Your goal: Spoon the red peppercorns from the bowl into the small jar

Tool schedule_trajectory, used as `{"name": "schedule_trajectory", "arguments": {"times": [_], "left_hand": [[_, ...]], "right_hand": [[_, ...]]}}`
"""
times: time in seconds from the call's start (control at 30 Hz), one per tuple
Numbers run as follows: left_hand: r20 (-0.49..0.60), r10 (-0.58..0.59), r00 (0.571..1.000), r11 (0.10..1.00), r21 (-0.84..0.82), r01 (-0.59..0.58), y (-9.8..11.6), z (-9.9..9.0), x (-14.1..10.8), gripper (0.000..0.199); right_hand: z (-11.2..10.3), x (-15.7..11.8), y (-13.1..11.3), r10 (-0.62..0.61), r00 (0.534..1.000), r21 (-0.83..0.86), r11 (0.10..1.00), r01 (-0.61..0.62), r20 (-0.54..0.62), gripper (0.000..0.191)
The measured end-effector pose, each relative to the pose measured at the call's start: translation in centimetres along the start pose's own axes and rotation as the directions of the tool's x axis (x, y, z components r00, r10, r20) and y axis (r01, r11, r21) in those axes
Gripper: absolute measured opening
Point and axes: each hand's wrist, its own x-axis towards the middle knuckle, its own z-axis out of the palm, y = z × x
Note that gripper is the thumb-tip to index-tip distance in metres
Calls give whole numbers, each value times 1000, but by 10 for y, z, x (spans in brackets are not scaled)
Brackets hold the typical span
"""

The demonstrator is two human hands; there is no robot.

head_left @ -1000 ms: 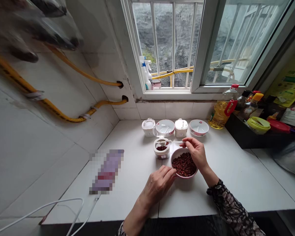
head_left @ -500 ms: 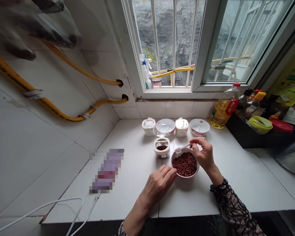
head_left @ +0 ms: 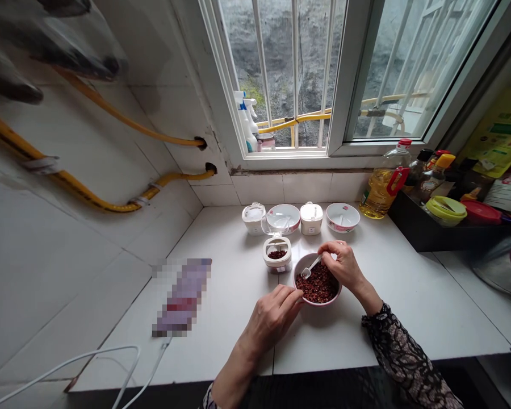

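Note:
My left hand (head_left: 272, 317) grips the near-left rim of a white bowl (head_left: 319, 304) with a pink edge, thumb and fingers closed at the rim. Dark red-brown peppercorns (head_left: 321, 288) fill much of the bowl. Pinched in my right hand (head_left: 343, 264) is a small white spoon (head_left: 310, 268), its head down at the peppercorns' surface on the bowl's left side. Just behind and left of the bowl stands a seasoning jar (head_left: 277, 267) with its clear lid raised and some peppercorns inside.
Along the back stand two lidded white jars (head_left: 254, 221) (head_left: 311, 220) and two floral bowls (head_left: 283, 218) (head_left: 343, 218). An oil bottle (head_left: 378, 190) and a black condiment box (head_left: 426, 230) are at right. A blurred purple object (head_left: 182, 298) with a white cable (head_left: 153, 366) lies left.
My right hand has lowered the spoon from above the bowl's back rim into the bowl, with the handle now steeper. My left hand stays on the rim. The view has shifted slightly.

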Motion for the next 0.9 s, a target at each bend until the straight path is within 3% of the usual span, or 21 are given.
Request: {"name": "schedule_trajectory", "arguments": {"times": [0.13, 0.37, 0.67, 0.9], "left_hand": [[-2, -1, 1000, 1000, 3, 1, 1, -1, 1, 14], [-3, -2, 1000, 1000, 8, 2, 1, 0, 1, 13], [4, -7, 1000, 1000, 12, 6, 1, -1, 1, 13], [-7, -2, 1000, 1000, 20, 2, 1, -1, 2, 13]], "right_hand": [[-3, 1, 1, 72, 997, 47, 996, -72, -1, 21], [2, -1, -2, -6, 999, 17, 1000, 5, 37, 21], [-2, 0, -5, 131, 991, 166, 977, -134, 27, 19], [-6, 3, -3, 316, 947, 387, 868, -311, 53, 16]]}}
